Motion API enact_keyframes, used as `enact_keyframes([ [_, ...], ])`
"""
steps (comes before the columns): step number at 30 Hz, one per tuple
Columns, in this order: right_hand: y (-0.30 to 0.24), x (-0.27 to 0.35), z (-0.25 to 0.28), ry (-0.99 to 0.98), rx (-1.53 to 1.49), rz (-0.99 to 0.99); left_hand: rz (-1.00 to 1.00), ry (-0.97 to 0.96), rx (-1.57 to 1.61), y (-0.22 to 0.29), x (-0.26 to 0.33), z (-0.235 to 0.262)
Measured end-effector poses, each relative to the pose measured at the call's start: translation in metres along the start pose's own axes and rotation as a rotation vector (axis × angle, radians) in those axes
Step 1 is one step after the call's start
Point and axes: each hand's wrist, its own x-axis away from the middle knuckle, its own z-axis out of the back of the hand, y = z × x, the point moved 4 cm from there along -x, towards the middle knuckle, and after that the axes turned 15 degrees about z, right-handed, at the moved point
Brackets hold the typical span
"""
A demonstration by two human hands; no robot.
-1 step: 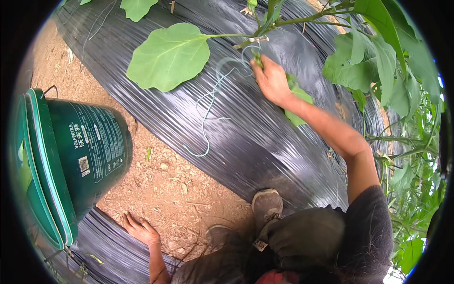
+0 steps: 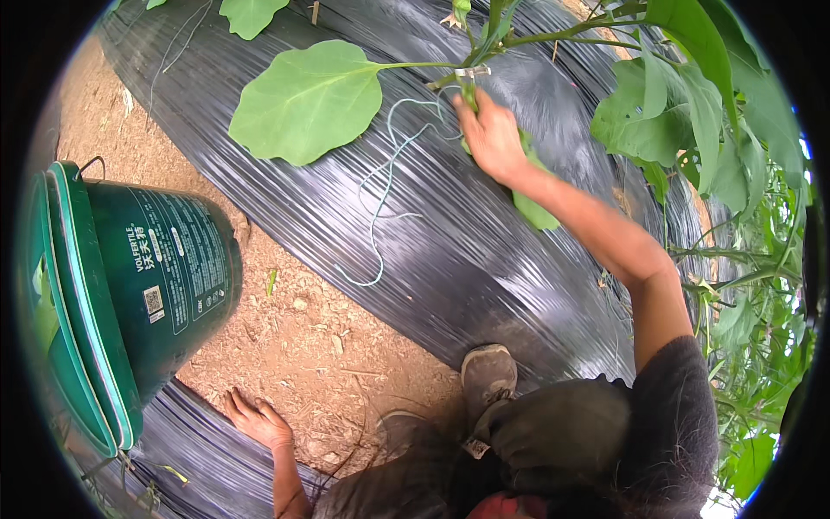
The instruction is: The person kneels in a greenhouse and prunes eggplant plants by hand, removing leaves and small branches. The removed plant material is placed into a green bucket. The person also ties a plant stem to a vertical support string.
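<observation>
My right hand (image 2: pixel 497 145) is closed around a green leaf stalk (image 2: pixel 468 92), just below a pale clip (image 2: pixel 473 72) on a branch of a broad-leaved plant. A green leaf (image 2: pixel 534 208) shows partly from beneath that hand and forearm. Left of the fingers, light blue twine (image 2: pixel 389 173) lies in loose curls on the black plastic film. A large green leaf (image 2: pixel 307 102) spreads out beyond the twine. At the lower left, my left hand (image 2: pixel 259 424) rests palm down where soil meets film, its fingers apart and holding nothing.
A dark green bucket (image 2: pixel 164 259) with a leaf inside stands tilted in view at the left. Bare soil (image 2: pixel 294 346) runs between two film-covered beds (image 2: pixel 484 285). My shoe (image 2: pixel 488 376) is at the film's edge. Dense foliage (image 2: pixel 743 164) fills the right side.
My right hand has shifted slightly downward by the clip. The twine's upper loop has moved to the left, and the leaf under my forearm has shifted a little. My left hand stays still.
</observation>
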Motion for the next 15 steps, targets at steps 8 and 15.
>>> enact_keyframes([
  [8, 0.047, -0.084, -0.057, 0.352, -0.075, -0.581, 0.019, -0.031, 0.004, 0.001, -0.003, -0.001],
  [15, 0.098, -0.092, -0.103, 0.281, -0.106, -0.74, 0.03, 0.001, 0.052, 0.001, -0.003, -0.001],
])
